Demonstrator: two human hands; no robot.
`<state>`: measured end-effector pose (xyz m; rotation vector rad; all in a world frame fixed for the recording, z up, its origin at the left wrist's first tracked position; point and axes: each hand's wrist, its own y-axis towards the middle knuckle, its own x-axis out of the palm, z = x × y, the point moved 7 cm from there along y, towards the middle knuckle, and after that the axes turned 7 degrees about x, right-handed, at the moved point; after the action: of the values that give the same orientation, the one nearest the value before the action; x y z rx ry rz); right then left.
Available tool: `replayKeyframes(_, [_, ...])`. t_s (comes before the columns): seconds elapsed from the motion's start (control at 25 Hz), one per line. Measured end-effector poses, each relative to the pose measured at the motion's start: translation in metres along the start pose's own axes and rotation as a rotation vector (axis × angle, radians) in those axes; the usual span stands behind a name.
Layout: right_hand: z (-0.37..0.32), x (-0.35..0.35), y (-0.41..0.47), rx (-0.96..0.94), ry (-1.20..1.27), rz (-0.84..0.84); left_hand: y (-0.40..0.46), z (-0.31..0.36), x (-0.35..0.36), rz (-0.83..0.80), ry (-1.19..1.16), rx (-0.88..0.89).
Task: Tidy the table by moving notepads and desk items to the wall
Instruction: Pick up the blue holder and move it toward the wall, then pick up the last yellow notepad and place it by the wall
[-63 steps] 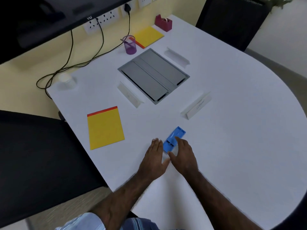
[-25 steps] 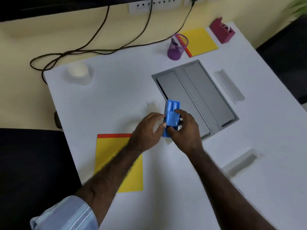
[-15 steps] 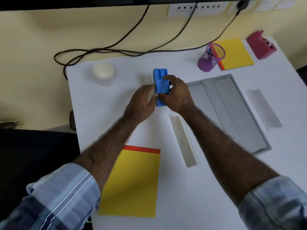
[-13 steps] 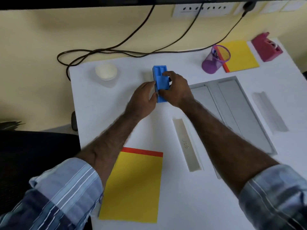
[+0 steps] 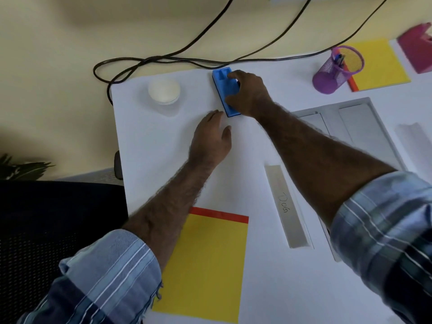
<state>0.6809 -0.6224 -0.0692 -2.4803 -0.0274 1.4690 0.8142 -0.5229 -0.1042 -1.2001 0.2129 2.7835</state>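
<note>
A blue plastic holder (image 5: 223, 90) lies on the white table (image 5: 268, 288) at its far edge, close to the yellow wall. My right hand (image 5: 249, 94) covers its right side and grips it. Just below the holder's near end, my left hand (image 5: 210, 139) rests flat on the table with fingers loosely apart, holding nothing. A yellow notepad with a red top strip (image 5: 210, 265) lies near me, partly under my left forearm. A second yellow notepad (image 5: 378, 64) lies by the wall at the right.
A white lidded cup (image 5: 164, 91) stands left of the holder. A purple mesh pen cup (image 5: 336, 70) and a magenta tape dispenser (image 5: 416, 51) stand far right. A white name strip (image 5: 286, 205) and a grey cable hatch (image 5: 355, 127) lie mid-table. Black cables (image 5: 163, 60) trail along the wall.
The blue holder has travelled from the table's near side to the far edge by the wall. My left hand has let go of it and drawn back; my right hand stays on it.
</note>
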Motion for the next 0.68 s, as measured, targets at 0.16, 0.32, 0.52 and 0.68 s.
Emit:
replayKeyframes(0.16, [0.005,-0.01,-0.024,0.016,0.032,0.041,-0.022,0.007,-0.006,-0.002,-0.081,-0.039])
replayKeyframes(0.32, [0.021,-0.023,-0.107,0.085,0.242,0.242,-0.058,0.008,-0.022,0.033,-0.165,-0.128])
replayKeyframes(0.52, [0.042,0.0,-0.248,0.213,0.474,0.226,-0.127,0.01,-0.043,0.106,-0.174,-0.194])
replayKeyframes(0.68, [0.053,0.028,-0.333,0.324,0.56,0.116,-0.191,0.013,-0.055,0.137,-0.101,-0.246])
